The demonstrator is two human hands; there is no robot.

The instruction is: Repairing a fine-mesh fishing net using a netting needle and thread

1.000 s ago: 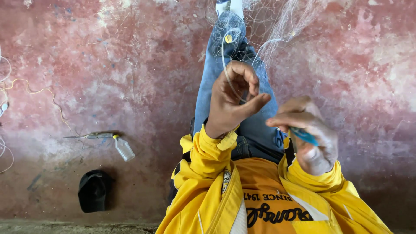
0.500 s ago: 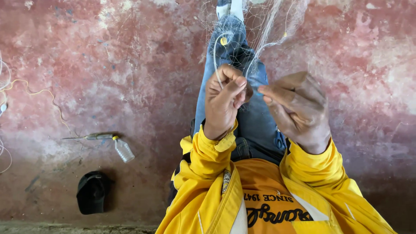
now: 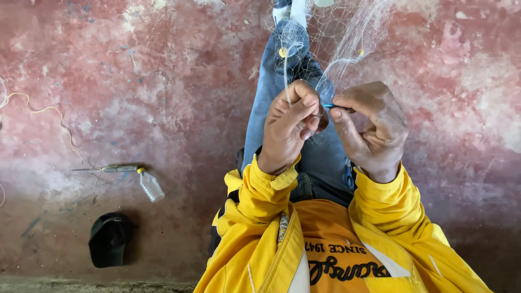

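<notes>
Head view: the left hand [image 3: 287, 130] was closed, fingers pinching a pale strand of the fishing net [image 3: 347, 38] just above the lap. The right hand [image 3: 372, 130] was closed too, gripping a small blue netting tool [image 3: 329, 106] between thumb and forefinger, its tip touching the left hand's fingers. The net hung over the jeans-clad leg [image 3: 271, 81], with small yellow floats on it. Away to the left on the red floor [image 3: 163, 81] lay a small plastic bottle [image 3: 150, 185], scissors [image 3: 106, 169] and a black cap [image 3: 110, 239].

black cap [image 3: 110, 239], small plastic bottle [image 3: 151, 185], scissors [image 3: 108, 169]
</notes>
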